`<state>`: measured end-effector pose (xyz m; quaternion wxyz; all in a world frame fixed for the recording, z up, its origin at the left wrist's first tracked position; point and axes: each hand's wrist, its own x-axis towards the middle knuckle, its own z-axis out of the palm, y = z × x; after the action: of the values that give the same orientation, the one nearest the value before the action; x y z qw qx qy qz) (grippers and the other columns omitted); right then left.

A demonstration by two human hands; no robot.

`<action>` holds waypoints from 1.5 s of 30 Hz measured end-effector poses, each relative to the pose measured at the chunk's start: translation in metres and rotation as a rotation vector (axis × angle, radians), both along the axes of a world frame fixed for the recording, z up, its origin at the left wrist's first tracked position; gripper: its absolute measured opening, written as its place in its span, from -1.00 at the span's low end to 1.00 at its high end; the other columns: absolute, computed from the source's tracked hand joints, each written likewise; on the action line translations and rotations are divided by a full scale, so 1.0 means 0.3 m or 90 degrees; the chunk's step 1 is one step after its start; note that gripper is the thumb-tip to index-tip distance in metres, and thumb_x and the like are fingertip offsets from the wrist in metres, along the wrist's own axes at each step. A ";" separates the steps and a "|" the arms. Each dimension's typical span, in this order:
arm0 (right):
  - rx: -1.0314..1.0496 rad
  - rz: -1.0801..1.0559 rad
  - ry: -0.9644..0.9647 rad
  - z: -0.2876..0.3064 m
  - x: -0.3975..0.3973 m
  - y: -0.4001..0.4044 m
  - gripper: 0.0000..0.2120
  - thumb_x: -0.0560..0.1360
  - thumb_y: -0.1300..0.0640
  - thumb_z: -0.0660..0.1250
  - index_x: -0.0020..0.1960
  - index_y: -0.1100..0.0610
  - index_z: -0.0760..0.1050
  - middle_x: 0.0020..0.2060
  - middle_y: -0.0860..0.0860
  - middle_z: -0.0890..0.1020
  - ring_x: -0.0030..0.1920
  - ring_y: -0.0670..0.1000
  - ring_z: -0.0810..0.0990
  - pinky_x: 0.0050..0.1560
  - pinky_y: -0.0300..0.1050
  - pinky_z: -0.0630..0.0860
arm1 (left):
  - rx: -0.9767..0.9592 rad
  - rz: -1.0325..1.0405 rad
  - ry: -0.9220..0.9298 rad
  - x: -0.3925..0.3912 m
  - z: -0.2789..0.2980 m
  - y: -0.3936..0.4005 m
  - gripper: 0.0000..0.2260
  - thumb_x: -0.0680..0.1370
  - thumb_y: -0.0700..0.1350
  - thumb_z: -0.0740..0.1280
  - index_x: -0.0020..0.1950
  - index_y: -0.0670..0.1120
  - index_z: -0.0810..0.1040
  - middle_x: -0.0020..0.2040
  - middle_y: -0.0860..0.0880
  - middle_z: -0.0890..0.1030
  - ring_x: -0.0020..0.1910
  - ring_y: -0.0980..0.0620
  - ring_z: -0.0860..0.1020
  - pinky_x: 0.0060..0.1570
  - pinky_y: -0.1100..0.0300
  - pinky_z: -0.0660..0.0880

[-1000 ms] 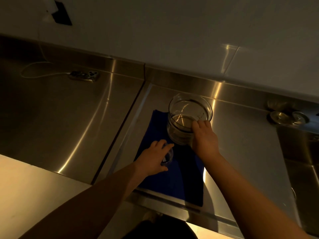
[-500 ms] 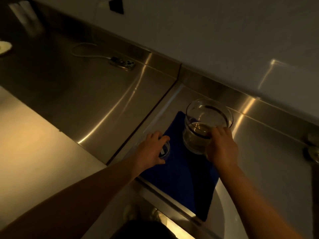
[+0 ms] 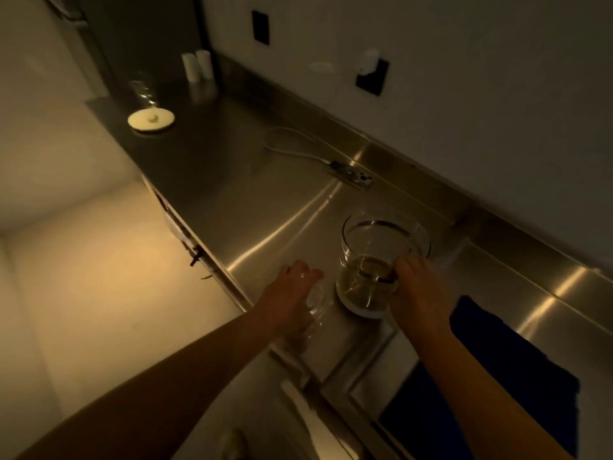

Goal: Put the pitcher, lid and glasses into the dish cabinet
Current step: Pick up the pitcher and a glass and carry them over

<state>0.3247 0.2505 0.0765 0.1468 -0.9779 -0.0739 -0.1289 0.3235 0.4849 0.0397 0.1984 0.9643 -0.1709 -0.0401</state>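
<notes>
A wide clear glass pitcher [image 3: 378, 257] hangs over the steel counter, held on its near side by my right hand [image 3: 419, 293]. My left hand [image 3: 288, 297] is closed over a small clear glass [image 3: 315, 302] just left of the pitcher. A round cream lid [image 3: 151, 119] with a knob lies far back on the left of the counter. Behind it stands another clear glass [image 3: 143, 88], dim and hard to make out.
A blue mat [image 3: 517, 370] lies on the counter at the right, below my right forearm. A power strip [image 3: 351, 175] with its looped cable rests by the back wall. Two white cylinders [image 3: 197, 66] stand in the far corner. The counter edge [image 3: 199, 247] drops to a pale floor on the left.
Both hands have carried the pitcher and the small glass off the blue mat toward the left. The view has swung left, and the lid and far glass now show.
</notes>
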 end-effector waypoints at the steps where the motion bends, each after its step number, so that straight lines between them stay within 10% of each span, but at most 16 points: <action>1: 0.013 0.007 0.006 0.000 0.043 0.078 -0.79 0.34 0.38 0.38 -0.08 0.16 0.50 -0.10 0.07 0.56 -0.03 0.08 0.49 -0.13 -0.14 0.35 | 0.009 0.005 0.007 0.031 0.010 0.075 -0.27 0.31 0.03 0.50 0.41 0.09 0.25 0.30 0.00 0.28 0.21 -0.02 0.28 0.04 0.05 0.48; 27: 0.086 0.170 0.032 -0.045 1.254 1.557 -0.79 0.38 0.35 0.38 -0.04 0.15 0.48 -0.02 0.05 0.50 -0.04 0.01 0.45 -0.18 -0.19 0.37 | 0.063 0.181 -0.002 1.075 0.053 1.430 -0.23 0.30 0.01 0.54 0.41 0.08 0.23 0.36 -0.04 0.29 0.28 -0.05 0.29 0.07 0.12 0.42; 45: 0.061 -0.074 0.005 -0.126 1.745 1.952 -0.47 0.23 0.42 0.44 0.13 0.09 0.46 0.10 0.06 0.51 0.13 0.05 0.44 0.02 -0.17 0.42 | 0.128 -0.110 0.034 1.814 -0.026 1.812 -0.27 0.37 0.00 0.48 0.44 0.03 0.19 0.36 -0.10 0.26 0.27 -0.12 0.28 0.10 0.00 0.47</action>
<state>0.8483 0.8360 0.0386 0.1858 -0.9730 -0.0098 -0.1368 0.8677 1.0285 0.0320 0.1009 0.9596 -0.2428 -0.0997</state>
